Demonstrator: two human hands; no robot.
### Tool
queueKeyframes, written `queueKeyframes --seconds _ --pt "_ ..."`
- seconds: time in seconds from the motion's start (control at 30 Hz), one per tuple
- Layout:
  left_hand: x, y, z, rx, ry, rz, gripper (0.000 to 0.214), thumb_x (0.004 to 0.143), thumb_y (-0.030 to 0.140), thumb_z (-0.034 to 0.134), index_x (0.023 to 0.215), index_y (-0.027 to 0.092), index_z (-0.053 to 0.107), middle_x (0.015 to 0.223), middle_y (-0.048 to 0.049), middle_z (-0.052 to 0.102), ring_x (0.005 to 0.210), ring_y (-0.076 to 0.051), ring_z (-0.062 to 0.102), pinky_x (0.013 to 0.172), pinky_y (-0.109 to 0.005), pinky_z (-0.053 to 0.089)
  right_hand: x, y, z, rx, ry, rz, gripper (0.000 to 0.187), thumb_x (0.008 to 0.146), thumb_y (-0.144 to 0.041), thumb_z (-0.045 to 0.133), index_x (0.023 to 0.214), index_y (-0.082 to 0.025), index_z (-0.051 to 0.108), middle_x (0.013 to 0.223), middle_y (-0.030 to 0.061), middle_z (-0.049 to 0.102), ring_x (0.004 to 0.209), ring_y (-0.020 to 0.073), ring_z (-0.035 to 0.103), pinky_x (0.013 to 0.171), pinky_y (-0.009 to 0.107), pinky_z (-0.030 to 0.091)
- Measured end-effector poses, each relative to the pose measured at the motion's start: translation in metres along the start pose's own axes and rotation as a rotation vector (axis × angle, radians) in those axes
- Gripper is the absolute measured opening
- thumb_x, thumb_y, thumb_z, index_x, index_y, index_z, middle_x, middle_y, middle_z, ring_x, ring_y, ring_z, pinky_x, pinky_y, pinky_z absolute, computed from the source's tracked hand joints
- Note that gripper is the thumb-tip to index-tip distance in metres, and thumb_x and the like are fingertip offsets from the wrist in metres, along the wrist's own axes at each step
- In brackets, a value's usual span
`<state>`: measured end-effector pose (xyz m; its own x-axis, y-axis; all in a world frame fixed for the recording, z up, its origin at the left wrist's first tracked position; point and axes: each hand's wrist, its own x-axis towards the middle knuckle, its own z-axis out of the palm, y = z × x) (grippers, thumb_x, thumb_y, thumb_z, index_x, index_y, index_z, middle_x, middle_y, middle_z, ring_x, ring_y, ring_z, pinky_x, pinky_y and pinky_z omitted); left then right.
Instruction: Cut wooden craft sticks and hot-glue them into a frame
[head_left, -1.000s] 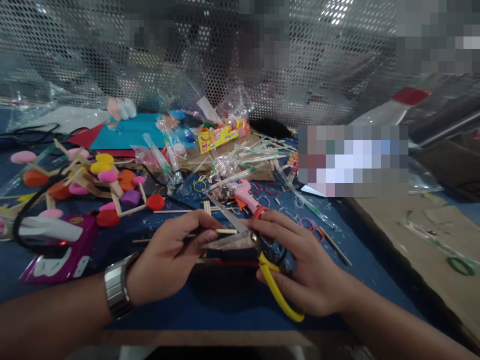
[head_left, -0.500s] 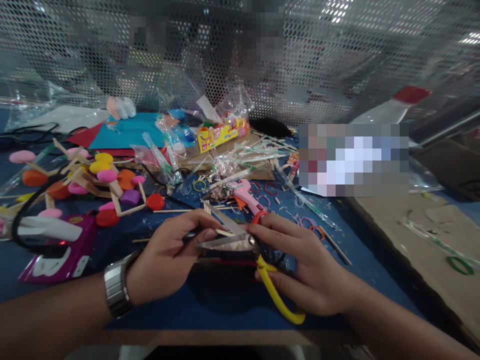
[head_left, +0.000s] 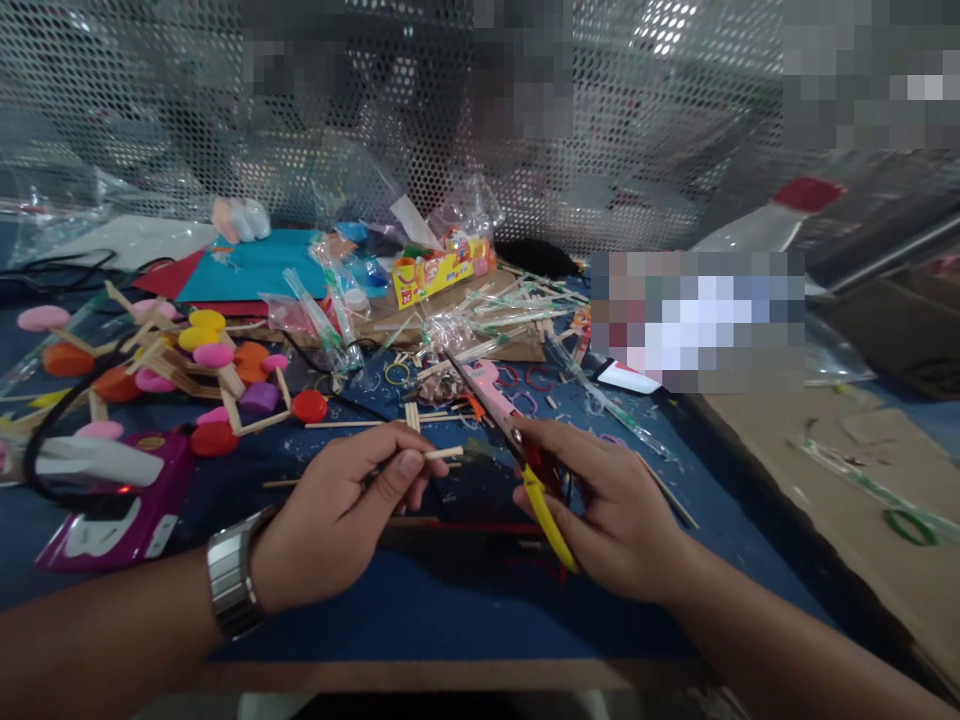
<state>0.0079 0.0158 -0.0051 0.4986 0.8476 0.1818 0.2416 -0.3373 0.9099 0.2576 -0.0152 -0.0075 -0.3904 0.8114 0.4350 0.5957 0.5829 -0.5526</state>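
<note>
Between the thumb and fingers of my left hand (head_left: 360, 510) is a thin wooden stick (head_left: 444, 453), its short end poking out to the right. More pale sticks (head_left: 412, 418) rise just behind those fingers; whether they are held too I cannot tell. My right hand (head_left: 600, 505) grips a pair of scissors (head_left: 541, 505) with yellow and red handles. Their blades are together and point up and to the left, apart from the stick. Beyond the scissors a pink glue gun (head_left: 495, 385) lies on the blue table (head_left: 465, 625), partly hidden by the blades.
At left stands a stick construction with coloured caps (head_left: 214, 355), beside a purple box (head_left: 161, 500) and a black cable. A yellow packet (head_left: 439, 275), plastic wrappers and loose sticks lie at the back. Cardboard (head_left: 855, 480) covers the right side.
The scissor blades, open around the stick before, have closed and swung up and right, away from it. My left hand stays nearly in place with the stick.
</note>
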Motion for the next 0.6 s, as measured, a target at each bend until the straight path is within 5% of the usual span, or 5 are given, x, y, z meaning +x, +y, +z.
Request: queueKeyframes --seconds 0.2,0.37,0.6 --pt "-0.0029 -0.004 0.0027 -0.064 -0.029 -0.11 0.033 0.104 0.039 0.042 0.095 0.018 0.066 0.073 -0.0003 0.065 0.059 -0.01 0.054 0.054 -0.02 0.044 -0.0012 -0.0014 -0.0013 0.049 -0.04 -0.059 0.042 0.09 -0.023 0.059 0.132 -0.022 0.055 0.098 0.0058 0.07 0.08 0.0164 0.068 0.067 0.024 0.055" --pt "-0.0011 0.0026 -0.0014 0.029 0.012 0.0 0.026 0.101 0.03 0.047 0.09 0.017 0.066 0.072 0.0004 0.064 0.06 -0.011 0.054 0.056 -0.02 0.044 0.0002 -0.0033 -0.002 0.074 -0.024 -0.104 0.051 0.085 -0.029 0.063 0.134 -0.02 0.055 0.109 0.0106 0.066 0.097 0.0232 0.066 0.08 0.033 0.058" --pt "0.0 0.0042 -0.0021 0.034 0.026 0.066 0.023 0.099 0.024 0.049 0.084 0.018 0.065 0.069 0.0007 0.066 0.058 -0.011 0.056 0.054 -0.021 0.045 0.0001 -0.0015 -0.0009 0.106 -0.062 -0.09 0.051 0.085 -0.03 0.065 0.134 -0.019 0.058 0.101 0.0093 0.064 0.081 0.0198 0.062 0.069 0.033 0.056"
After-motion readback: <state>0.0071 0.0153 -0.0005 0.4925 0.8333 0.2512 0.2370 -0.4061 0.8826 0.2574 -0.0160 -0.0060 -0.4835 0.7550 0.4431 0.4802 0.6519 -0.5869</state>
